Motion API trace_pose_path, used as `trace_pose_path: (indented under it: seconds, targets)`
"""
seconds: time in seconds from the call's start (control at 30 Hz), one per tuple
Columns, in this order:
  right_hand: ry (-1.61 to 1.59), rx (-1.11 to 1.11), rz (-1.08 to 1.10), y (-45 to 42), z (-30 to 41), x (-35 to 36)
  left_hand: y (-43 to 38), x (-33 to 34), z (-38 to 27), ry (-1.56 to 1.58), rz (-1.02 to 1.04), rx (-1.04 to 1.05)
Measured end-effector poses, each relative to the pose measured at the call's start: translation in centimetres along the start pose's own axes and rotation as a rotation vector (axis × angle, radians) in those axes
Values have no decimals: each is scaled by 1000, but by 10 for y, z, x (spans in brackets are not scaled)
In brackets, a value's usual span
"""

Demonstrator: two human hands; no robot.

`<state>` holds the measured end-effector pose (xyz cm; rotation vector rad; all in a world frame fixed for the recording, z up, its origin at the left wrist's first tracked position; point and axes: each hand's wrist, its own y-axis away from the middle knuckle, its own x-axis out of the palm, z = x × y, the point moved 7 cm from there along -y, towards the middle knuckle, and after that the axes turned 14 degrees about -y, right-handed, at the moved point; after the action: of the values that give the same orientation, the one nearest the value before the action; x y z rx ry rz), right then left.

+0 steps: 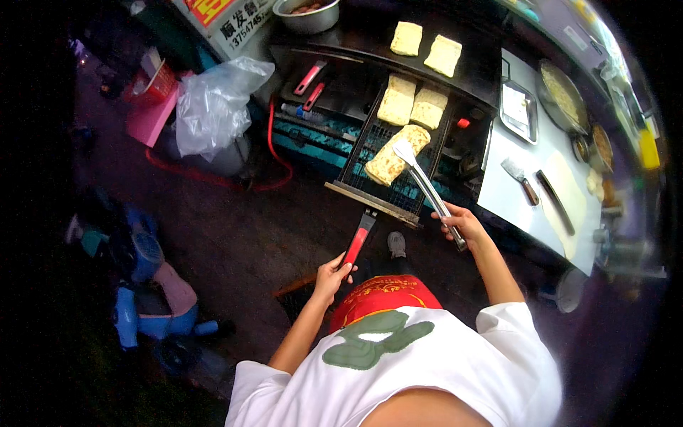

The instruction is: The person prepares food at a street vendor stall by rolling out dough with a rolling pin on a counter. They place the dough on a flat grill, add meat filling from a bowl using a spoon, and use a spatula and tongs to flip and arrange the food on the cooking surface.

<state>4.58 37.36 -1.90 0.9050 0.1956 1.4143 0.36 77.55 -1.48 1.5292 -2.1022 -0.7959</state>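
Note:
My left hand (332, 278) grips the red and black handle (356, 243) of a pulled-out wire grill drawer (368, 155). In my right hand (463, 225) is a pair of metal tongs (429, 187) with pale tips. Those tips rest on a browned rectangular flatbread (388, 163) lying at the near part of the rack; whether they pinch it I cannot tell. Behind it, two paler flatbreads, one left (396, 101) and one right (428, 108), lie side by side. Two more pieces of pale dough (406, 38) (443, 55) sit on the dark griddle (357, 53) above.
On the right, a steel worktop (496, 187) carries a scraper (522, 179), a dark bar-shaped tool (555, 202), rolled dough (563, 176), a metal tray (518, 112) and a large bowl (563, 96). A red hose (277, 144) and plastic bag (219, 109) are left. A scooter (155, 299) stands lower left.

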Motion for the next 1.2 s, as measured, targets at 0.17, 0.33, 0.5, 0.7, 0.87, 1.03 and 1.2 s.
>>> trace_pose_path:
  seconds: [0.17, 0.33, 0.5, 0.7, 0.87, 1.03, 1.2]
  targets:
    - [366, -308, -118, 78, 64, 10, -1, -3, 6, 1, 9, -1]
    - [1292, -1198, -352, 154, 137, 44, 4, -6, 1, -7, -27, -82]
    - [1548, -1402, -313, 185, 167, 58, 4, -10, 6, -46, -22, -92]
    - [1577, -1338, -202, 177, 171, 52, 8, -8, 2, -16, -53, -137]
    - [1316, -983, -143, 145, 171, 30, 13, -4, -4, -6, -71, -127]
    - [893, -355, 24, 89, 206, 3, 7, 2, -8, -5, -71, -108]
    - [666, 154, 85, 34, 246, 0, 0, 3, 0, -2, -77, -60]
